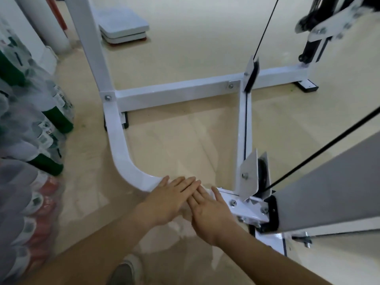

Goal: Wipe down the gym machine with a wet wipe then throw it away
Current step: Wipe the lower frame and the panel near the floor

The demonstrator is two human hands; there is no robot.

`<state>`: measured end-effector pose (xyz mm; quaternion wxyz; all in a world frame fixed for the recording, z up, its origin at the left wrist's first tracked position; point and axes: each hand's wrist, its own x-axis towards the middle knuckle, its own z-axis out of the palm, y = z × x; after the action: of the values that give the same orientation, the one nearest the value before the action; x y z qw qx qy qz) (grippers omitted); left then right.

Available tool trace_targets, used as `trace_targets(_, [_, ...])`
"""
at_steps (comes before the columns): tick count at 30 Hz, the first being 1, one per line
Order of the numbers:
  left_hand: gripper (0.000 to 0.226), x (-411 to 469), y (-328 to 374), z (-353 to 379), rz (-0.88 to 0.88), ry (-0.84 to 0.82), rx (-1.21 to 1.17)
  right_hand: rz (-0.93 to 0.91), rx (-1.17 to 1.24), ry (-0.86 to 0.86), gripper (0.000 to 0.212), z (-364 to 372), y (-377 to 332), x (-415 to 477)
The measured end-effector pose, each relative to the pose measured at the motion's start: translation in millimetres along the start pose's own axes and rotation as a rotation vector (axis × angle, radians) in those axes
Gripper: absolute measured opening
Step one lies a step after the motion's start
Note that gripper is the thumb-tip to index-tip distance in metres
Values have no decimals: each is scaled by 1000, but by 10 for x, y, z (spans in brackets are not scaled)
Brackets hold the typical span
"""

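The gym machine has a white steel base frame (121,153) that curves along the floor toward me. Both hands lie flat on its near section. My left hand (170,200) presses down with straight fingers, which partly overlap the fingers of my right hand (209,214). My right hand is also flat, its thumb pointing at the bolted bracket (246,210). A white wet wipe (181,223) shows as a crumpled edge under and just below the palms; most of it is hidden by the hands.
Shrink-wrapped packs of bottles (30,124) crowd the left side. A black cable (265,27) runs through two pulleys (251,76) on the centre bar. A grey padded part (329,186) slants in at the right. A white scale (123,25) lies on the beige floor behind. My shoe (123,272) is below.
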<state>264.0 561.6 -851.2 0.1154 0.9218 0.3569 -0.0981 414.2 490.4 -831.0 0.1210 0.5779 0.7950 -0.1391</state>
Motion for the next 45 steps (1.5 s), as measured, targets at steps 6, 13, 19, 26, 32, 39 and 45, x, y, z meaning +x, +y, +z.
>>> trace_targets(6, [66,274,463,408,147,218,140,-32,-299,-55,63,57,372,-497])
trace_targets(13, [49,187,463,490,215,357,152,-57,-338,-104,60,28,333,-682])
trace_targets(19, [50,31,148,369,66,288,121,-48,-150,-24,72,199,250,-559])
trace_targets(26, [66,154,918,585,154,215,332,153,353,203,42,309,482,-830])
trace_targets(32, [51,141,804,354,140,179,281,470,843,109,40,248,279,-682])
trace_targets(39, [55,29,459,5,-366,-1,229,160,777,-110,59,-175,-26,-239])
trace_targets(45, [22,-170,629,-121,-471,155,-418,43,553,-233,21,-582,234,-154])
